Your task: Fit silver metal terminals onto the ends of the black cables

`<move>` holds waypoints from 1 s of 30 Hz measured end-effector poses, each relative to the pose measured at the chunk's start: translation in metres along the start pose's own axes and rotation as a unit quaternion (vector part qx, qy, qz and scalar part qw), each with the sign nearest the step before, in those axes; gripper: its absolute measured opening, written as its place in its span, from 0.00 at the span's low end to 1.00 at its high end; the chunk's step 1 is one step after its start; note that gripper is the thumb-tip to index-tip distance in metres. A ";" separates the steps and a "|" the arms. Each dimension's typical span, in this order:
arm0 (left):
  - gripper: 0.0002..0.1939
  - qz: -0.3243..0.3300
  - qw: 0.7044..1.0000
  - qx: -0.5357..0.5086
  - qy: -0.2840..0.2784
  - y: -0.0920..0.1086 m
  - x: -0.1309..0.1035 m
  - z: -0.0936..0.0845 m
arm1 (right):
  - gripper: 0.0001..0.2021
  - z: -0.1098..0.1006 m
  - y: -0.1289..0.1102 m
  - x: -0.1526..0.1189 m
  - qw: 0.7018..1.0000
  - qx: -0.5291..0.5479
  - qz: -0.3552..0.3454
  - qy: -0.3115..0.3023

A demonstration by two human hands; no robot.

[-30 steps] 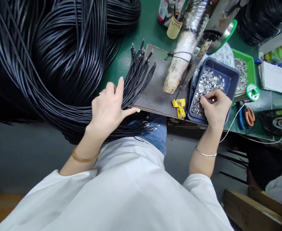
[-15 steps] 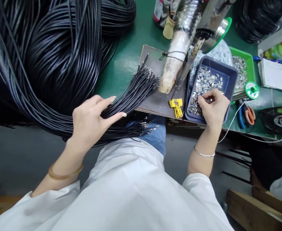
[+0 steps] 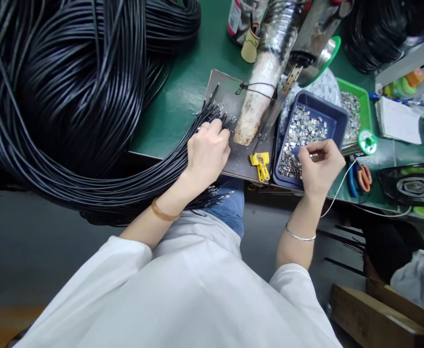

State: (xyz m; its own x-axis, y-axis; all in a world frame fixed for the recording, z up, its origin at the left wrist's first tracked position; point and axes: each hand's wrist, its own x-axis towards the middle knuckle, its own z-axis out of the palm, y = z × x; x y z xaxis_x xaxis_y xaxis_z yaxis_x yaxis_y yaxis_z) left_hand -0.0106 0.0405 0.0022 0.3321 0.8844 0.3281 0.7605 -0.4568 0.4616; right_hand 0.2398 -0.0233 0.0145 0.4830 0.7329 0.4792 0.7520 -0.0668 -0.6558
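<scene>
My left hand (image 3: pixel 209 151) lies over the tipped end of a bundle of black cables (image 3: pixel 176 162), its fingers curled in on them. The fingertips are hidden beneath the hand. Over the near side of a dark blue tray (image 3: pixel 337 118) is my right hand (image 3: pixel 319 166), thumb and forefinger pinched together. Whatever the pinch holds is too small to make out. Many small silvery metal clips (image 3: pixel 304 126) lie loose in the tray. A second group of cable ends (image 3: pixel 215 195) hangs below the table edge, over my lap.
A large coil of black cable (image 3: pixel 77 82) covers the table's left side. A wrapped post (image 3: pixel 257 92) slants over a dark board (image 3: pixel 233 159), beside a yellow clip (image 3: pixel 261 164). Right of the tray are a green bin (image 3: pixel 364 108), a solder spool (image 3: pixel 367 142) and orange-handled pliers (image 3: pixel 364 178).
My left hand has moved right and up along the cables to their tipped ends, its fingers now curled. My right hand remains pinched at the tray. The whole view has shifted slightly.
</scene>
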 end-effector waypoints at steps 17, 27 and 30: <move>0.06 -0.168 0.705 -0.662 -0.193 0.023 -0.040 -0.015 | 0.08 0.011 -0.081 -0.083 0.979 0.191 -0.075 -0.019; 0.04 -0.100 0.804 -0.576 -0.108 0.030 -0.037 -0.012 | 0.06 0.022 -0.076 -0.082 0.957 0.267 0.004 -0.112; 0.05 -0.036 0.858 -0.506 -0.087 0.025 -0.037 -0.011 | 0.06 0.019 -0.073 -0.081 0.953 0.273 0.001 -0.130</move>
State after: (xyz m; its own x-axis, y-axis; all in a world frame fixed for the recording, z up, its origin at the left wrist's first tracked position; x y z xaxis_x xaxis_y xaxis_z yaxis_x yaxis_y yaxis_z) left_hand -0.0102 -0.0044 0.0110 0.4496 0.8746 0.1818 -0.0616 -0.1727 0.9830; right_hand 0.1372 -0.0649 0.0126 0.3028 0.8810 0.3635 0.3714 0.2422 -0.8963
